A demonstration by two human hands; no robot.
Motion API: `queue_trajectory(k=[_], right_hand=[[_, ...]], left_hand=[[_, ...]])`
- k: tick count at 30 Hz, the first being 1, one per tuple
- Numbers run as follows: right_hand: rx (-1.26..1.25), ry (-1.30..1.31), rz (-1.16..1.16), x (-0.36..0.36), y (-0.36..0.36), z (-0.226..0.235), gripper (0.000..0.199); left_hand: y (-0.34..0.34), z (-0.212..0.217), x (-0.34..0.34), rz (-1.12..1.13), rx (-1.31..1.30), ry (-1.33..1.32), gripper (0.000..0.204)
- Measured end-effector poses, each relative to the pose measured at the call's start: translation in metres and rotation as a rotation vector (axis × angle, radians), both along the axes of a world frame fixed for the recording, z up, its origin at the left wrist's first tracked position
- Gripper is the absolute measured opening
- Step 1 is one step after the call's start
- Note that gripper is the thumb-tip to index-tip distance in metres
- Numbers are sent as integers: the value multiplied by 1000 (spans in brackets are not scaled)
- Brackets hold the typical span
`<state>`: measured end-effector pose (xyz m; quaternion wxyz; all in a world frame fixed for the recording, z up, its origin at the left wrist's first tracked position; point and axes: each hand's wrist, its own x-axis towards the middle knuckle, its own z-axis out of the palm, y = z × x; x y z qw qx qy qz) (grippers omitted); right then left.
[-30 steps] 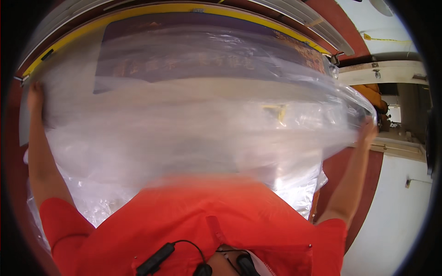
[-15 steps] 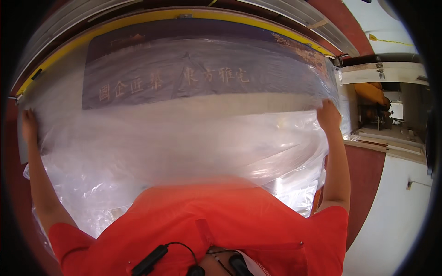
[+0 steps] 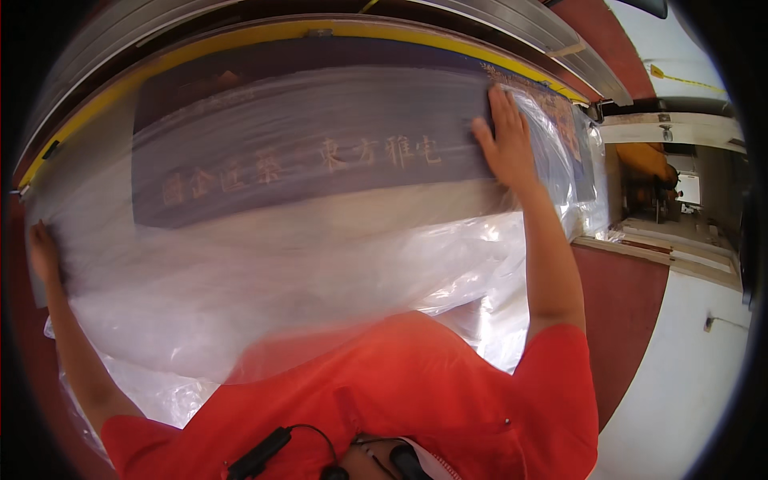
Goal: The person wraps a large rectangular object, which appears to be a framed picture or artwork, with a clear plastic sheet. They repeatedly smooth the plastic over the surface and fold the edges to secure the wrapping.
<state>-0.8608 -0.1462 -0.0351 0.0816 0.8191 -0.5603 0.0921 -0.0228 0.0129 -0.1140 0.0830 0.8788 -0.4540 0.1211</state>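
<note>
A wide, translucent plastic film (image 3: 264, 256) stretches in front of me, its near part hanging over the front of my red shirt. Beneath it shows a long dark blue printed sheet (image 3: 320, 120) with a row of pale gold characters and a golden picture at its right end. My right hand (image 3: 506, 140) lies with spread fingers on the film over the right part of that sheet. At the far left, my left hand (image 3: 46, 252) is closed at the film's edge, slightly blurred.
A yellow strip (image 3: 384, 26) runs along the far edge, with grey metal rails (image 3: 512, 32) behind it. Crumpled clear plastic (image 3: 504, 320) hangs at the near right. Right of it are a pale wooden frame (image 3: 672, 126), dark red floor (image 3: 620, 304) and white floor (image 3: 688, 360).
My right hand has let go of the film's right edge, moved left and forward, and spread its fingers. My left hand has come slightly nearer, and the film has shifted with it.
</note>
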Motion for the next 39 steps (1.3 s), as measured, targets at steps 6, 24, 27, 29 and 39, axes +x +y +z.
queue_trajectory(k=[6, 24, 27, 29, 39], right_hand=[[-50, -28, 70, 8, -22, -5, 51], [158, -996, -226, -17, -40, 23, 19], [-171, -547, -203, -56, -61, -4, 22], [-211, -487, -283, -80, -80, 5, 25], [-119, -795, -613, -93, -137, -17, 52]], left_hand=[[58, -8, 75, -104, -242, 410, 34], [40, 92, -14, -204, -322, 1, 32], [-24, 17, 18, -1, -730, 744, 31], [-107, 31, -81, 11, -497, 252, 37], [-172, 3, -48, 174, -213, 285, 66]])
